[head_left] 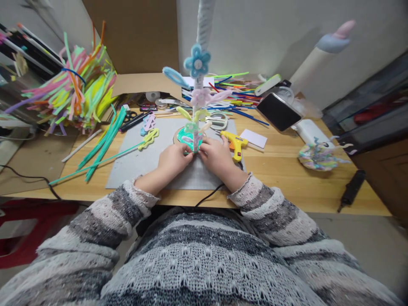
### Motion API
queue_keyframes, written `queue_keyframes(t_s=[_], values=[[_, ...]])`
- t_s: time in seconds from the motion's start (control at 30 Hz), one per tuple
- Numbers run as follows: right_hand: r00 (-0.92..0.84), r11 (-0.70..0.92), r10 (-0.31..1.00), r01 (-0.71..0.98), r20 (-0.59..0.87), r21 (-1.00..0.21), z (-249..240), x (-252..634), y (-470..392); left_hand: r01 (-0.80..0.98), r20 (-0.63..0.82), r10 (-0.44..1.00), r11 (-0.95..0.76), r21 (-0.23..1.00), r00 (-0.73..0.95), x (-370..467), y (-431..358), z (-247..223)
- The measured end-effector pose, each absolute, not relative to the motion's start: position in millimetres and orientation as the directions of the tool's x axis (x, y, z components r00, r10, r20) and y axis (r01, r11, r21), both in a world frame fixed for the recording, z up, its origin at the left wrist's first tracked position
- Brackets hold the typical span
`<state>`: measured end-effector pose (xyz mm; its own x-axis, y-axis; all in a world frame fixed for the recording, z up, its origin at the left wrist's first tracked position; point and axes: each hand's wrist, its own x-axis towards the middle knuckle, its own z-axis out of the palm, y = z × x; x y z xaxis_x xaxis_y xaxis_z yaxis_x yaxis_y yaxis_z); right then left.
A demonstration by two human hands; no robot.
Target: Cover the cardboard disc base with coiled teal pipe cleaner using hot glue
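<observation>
A tall white pipe-cleaner stalk (198,83) stands upright before me, bearing a blue flower (197,63), a pink flower (200,97) and looped leaves. Its foot rises from a round base covered in green pipe cleaner (184,135). My left hand (175,160) is closed at the near left edge of this base, thumb and fingers pinched together. On the other side my right hand (217,156) is closed too, its fingertips against the near right edge beside the stalk. The fingers hide part of the base's front. A yellow glue gun (235,144) lies just right of my right hand.
A grey mat (127,172) lies under the work. Loose green pipe cleaners (103,144) and yellow bent shapes (149,139) are at left. Scissors (217,121), a phone (279,111) and a pipe-cleaner piece (318,156) lie farther off. A black cable crosses the front edge.
</observation>
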<state>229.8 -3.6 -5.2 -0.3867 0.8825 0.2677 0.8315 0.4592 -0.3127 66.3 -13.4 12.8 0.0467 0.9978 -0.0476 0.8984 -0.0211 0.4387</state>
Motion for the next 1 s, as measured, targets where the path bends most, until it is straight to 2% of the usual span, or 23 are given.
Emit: queue_keyframes(t_s=[0.23,0.37,0.6,0.73,0.83,0.9,1.0], values=[[-0.385,0.460,0.882,0.829,0.271,-0.319,-5.2,229.8,-3.5,0.885,0.003,0.987,-0.145,0.443,0.160,50.2,1.2,11.3],[-0.387,0.459,0.884,0.824,0.261,-0.331,-5.2,229.8,-3.6,0.887,0.013,0.960,-0.263,0.379,0.279,43.2,15.7,16.6],[-0.383,0.450,0.889,0.830,0.251,-0.330,-7.1,228.8,-3.6,0.908,0.034,0.933,-0.356,0.222,0.358,41.0,31.7,27.1],[-0.385,0.449,0.890,0.831,0.244,-0.328,-9.5,228.3,-1.6,0.884,0.052,0.905,-0.424,0.194,0.423,39.4,37.8,30.9],[-0.377,0.442,0.893,0.833,0.245,-0.331,-10.1,227.9,-1.4,0.892,0.060,0.911,-0.411,0.187,0.407,36.5,40.5,29.0],[-0.372,0.441,0.893,0.834,0.252,-0.332,-10.0,227.3,-3.2,0.911,0.134,0.929,-0.365,0.191,0.344,33.6,41.1,23.8],[-0.351,0.430,0.895,0.845,0.276,-0.318,-10.8,225.2,-8.7,0.914,0.209,0.947,-0.296,0.277,0.243,28.4,42.6,12.1]])
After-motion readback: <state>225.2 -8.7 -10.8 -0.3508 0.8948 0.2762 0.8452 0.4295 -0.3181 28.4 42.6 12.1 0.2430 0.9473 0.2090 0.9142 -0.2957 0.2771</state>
